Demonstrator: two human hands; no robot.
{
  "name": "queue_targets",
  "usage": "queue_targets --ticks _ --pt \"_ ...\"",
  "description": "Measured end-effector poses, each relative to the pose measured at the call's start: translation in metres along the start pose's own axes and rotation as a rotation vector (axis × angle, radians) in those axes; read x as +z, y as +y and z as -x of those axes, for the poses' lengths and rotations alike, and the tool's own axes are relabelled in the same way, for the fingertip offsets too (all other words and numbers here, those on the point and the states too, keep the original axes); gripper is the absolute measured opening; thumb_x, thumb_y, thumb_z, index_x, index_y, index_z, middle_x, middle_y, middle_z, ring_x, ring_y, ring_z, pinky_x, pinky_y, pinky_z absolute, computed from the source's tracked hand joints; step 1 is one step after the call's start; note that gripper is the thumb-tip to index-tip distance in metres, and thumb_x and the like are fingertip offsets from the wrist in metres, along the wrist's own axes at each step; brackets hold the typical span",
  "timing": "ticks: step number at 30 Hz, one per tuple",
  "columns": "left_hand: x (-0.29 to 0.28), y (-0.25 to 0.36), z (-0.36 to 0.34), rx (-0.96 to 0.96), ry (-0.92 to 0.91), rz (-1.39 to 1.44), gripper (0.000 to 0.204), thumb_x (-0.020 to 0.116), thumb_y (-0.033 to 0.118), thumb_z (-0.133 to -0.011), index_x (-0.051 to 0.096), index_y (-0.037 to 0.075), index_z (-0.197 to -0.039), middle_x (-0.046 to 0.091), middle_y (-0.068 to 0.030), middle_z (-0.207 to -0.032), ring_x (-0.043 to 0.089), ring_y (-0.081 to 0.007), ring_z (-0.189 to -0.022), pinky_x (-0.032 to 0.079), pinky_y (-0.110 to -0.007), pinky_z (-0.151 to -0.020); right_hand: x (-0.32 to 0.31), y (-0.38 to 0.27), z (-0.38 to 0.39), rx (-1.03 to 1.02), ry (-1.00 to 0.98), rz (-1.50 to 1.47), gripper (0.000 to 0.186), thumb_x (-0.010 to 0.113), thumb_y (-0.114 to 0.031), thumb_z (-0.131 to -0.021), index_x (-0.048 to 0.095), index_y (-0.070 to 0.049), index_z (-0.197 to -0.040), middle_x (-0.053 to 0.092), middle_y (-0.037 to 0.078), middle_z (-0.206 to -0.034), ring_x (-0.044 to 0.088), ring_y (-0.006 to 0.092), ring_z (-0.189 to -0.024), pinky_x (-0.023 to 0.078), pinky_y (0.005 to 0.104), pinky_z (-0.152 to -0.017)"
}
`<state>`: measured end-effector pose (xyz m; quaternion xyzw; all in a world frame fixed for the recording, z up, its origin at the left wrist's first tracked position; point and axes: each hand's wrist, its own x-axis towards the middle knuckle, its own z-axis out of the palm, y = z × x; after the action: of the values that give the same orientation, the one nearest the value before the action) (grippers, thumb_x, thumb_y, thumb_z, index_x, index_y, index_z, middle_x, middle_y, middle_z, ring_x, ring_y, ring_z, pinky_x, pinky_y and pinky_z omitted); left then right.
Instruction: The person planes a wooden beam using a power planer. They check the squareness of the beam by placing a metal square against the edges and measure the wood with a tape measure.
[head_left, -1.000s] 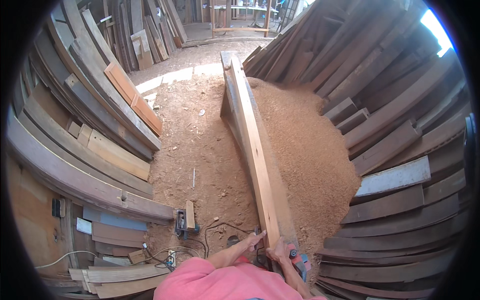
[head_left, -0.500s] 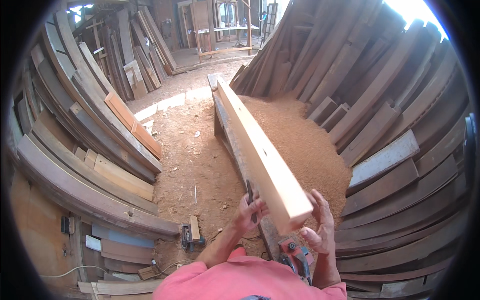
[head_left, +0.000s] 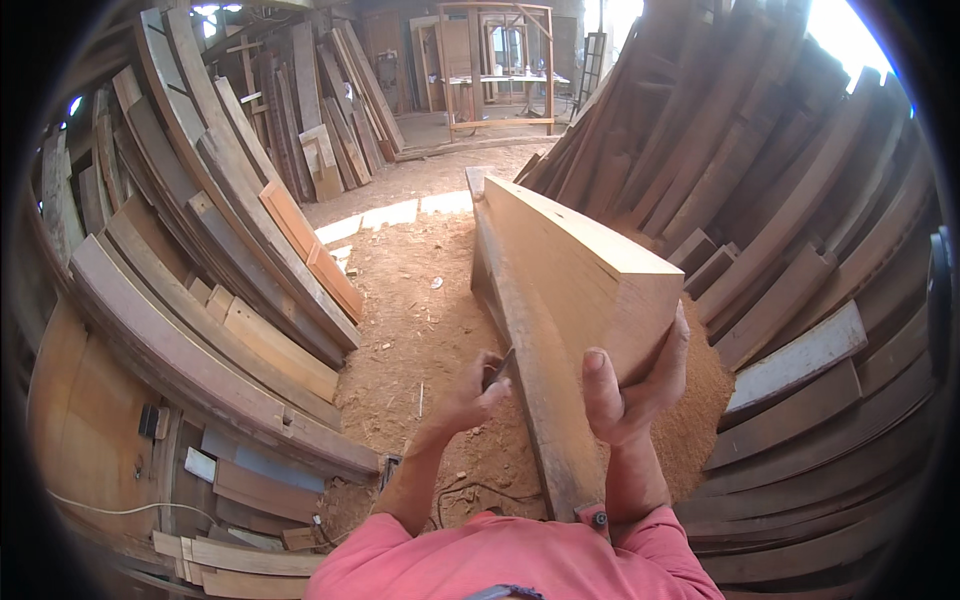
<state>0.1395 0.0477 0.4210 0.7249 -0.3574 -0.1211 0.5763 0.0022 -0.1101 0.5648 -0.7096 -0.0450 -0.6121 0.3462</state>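
My right hand (head_left: 628,385) grips the near end of a long pale wooden plank (head_left: 570,260) from below and holds it raised close to the camera. The plank's far end rests on a long dark wooden bench (head_left: 540,400) that runs away from me. My left hand (head_left: 465,398) is closed around a small dark thin tool (head_left: 498,368), just left of the bench and below the plank. What kind of tool it is cannot be made out.
Stacks of dark boards (head_left: 200,260) lean along the left, and more boards (head_left: 790,250) lean on the right. A sawdust heap (head_left: 705,385) lies right of the bench. A red power tool (head_left: 592,515) sits at the bench's near end. A wooden frame (head_left: 495,60) stands far back.
The plank's near end has come up off the bench toward the camera. My right hand moved under its end and took hold; my left hand dropped away to the bench side with the dark tool.
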Motion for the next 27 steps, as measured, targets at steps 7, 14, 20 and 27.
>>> queue_targets --ticks 7,14,20,27 --pt "-0.07 -0.048 0.029 -0.018 0.55 -0.109 0.021 0.064 0.018 -0.099 0.066 0.001 -0.111 0.059 0.0014 -0.078 0.054 -0.0085 -0.07 0.045 -0.028 -0.06 0.002 0.005 -0.001 -0.122 -0.041 0.0 0.085 0.074 -0.028 -0.084 0.032 0.022 -0.14 0.061 0.03 -0.115 0.068 0.0332 -0.099 0.055 0.0394 -0.084" --pt "-0.098 -0.039 0.014 0.189 0.913 0.472 0.006 0.061 0.012 -0.101 0.063 0.007 -0.103 0.051 0.008 -0.077 0.045 -0.0015 -0.067 0.038 -0.019 -0.059 0.005 0.003 0.003 -0.105 -0.028 0.004 0.089 0.075 -0.029 -0.084 0.031 0.023 -0.14 0.061 0.032 -0.115 0.069 0.0342 -0.1 0.056 0.0389 -0.084" --pt "-0.089 -0.029 -0.013 0.255 0.925 0.647 0.007 0.062 0.008 -0.1 0.064 0.006 -0.107 0.059 0.0052 -0.084 0.05 -0.0031 -0.071 0.041 -0.02 -0.062 0.009 0.001 0.007 -0.095 -0.023 0.017 0.088 0.074 -0.032 -0.084 0.032 0.021 -0.14 0.057 0.029 -0.12 0.063 0.0329 -0.108 0.052 0.0391 -0.089" --pt "-0.059 0.006 -0.064 0.286 0.719 0.421 0.014 0.064 0.011 -0.099 0.064 0.002 -0.11 0.066 -0.0002 -0.094 0.058 -0.0066 -0.084 0.049 -0.025 -0.075 0.004 0.001 0.03 -0.101 -0.144 0.02 0.096 0.075 -0.027 -0.084 0.02 0.022 -0.145 0.046 0.039 -0.135 0.058 0.0424 -0.121 0.051 0.0451 -0.099"
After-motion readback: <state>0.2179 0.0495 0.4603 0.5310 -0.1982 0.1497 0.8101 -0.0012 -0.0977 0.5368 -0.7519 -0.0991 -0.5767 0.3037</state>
